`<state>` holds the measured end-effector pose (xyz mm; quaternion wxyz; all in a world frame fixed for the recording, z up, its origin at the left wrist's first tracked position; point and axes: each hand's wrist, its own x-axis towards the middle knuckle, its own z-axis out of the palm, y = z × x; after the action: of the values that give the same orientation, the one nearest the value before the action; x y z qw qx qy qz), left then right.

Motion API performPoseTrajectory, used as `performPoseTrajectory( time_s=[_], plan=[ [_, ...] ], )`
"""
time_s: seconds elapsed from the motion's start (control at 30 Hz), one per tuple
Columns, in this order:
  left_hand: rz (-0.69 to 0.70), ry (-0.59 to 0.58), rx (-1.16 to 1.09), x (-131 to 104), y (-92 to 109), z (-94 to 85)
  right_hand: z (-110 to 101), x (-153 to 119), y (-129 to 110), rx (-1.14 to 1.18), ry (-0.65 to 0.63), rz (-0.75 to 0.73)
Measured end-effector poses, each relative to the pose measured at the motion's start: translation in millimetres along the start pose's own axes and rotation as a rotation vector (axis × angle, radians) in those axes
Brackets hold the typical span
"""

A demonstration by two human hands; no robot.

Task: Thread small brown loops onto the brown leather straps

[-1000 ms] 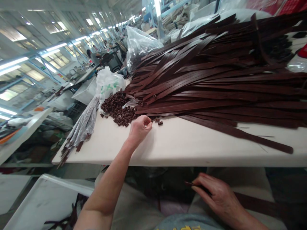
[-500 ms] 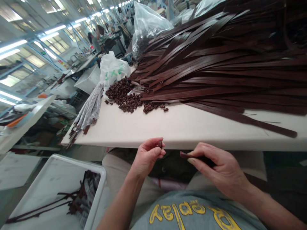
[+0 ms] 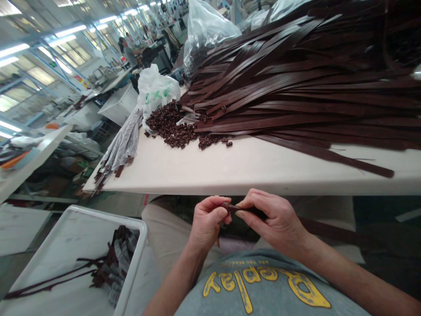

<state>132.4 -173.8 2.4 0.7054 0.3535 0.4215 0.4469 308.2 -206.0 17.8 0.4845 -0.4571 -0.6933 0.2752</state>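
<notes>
Between the fingertips of my left hand (image 3: 210, 219) is a small dark brown leather loop (image 3: 226, 205). My right hand (image 3: 268, 213) pinches a dark brown leather strap (image 3: 234, 208) close to its end, and that end meets the loop; I cannot tell how far it goes in. The strap's other part runs back under my right wrist. Both hands are just off the table's front edge, above my lap. On the table lie a heap of similar small loops (image 3: 171, 125) and a large pile of brown straps (image 3: 279, 101).
The cream table (image 3: 197, 169) spans the front. At its left end are wrapped straps (image 3: 120, 147) and a white plastic bag (image 3: 158, 87). A clear bag (image 3: 207, 33) stands behind. Low on my left, a white bin (image 3: 42, 263) holds wrapped straps. A person (image 3: 128, 52) is far back.
My hands have come together. The strap end in my right hand moved left and now meets the loop in my left hand; before, they were apart.
</notes>
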Motion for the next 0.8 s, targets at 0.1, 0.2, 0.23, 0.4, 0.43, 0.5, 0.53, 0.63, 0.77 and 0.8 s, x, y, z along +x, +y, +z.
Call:
performPoseTrajectory(
  time_s=[0.1, 0.2, 0.23, 0.4, 0.43, 0.5, 0.53, 0.63, 0.77, 0.8],
  plan=[
    [0.001, -0.076, 0.104, -2, -2, -2.0, 1, -1, 0, -0.010, -0.004, -0.002],
    [0.004, -0.124, 0.150, -2, -4, -6.2, 3, -1, 1, -0.010, -0.015, 0.015],
    [0.004, -0.125, 0.160, -2, -4, -7.9, 3, -1, 1, -0.003, -0.033, 0.031],
    [0.031, -0.095, 0.254, -3, 2, -17.4, -2, -8, 7, 0.019, -0.161, 0.115],
    [0.039, -0.087, 0.264, -3, 3, -19.4, -4, -9, 8, 0.002, -0.174, 0.116],
    [0.045, -0.079, 0.277, -4, 4, -23.1, -6, -12, 10, -0.045, -0.197, 0.106],
    [0.043, -0.080, 0.281, -4, 4, -24.7, -7, -13, 11, -0.069, -0.206, 0.095],
    [0.036, -0.089, 0.287, -4, 3, -28.1, -7, -15, 14, -0.132, -0.215, 0.048],
    [0.030, -0.082, 0.289, -5, 1, -28.9, -5, -18, 17, -0.170, -0.206, -0.008],
    [0.017, -0.079, 0.288, -5, 0, -28.0, -4, -19, 18, -0.170, -0.200, -0.018]
  ],
)
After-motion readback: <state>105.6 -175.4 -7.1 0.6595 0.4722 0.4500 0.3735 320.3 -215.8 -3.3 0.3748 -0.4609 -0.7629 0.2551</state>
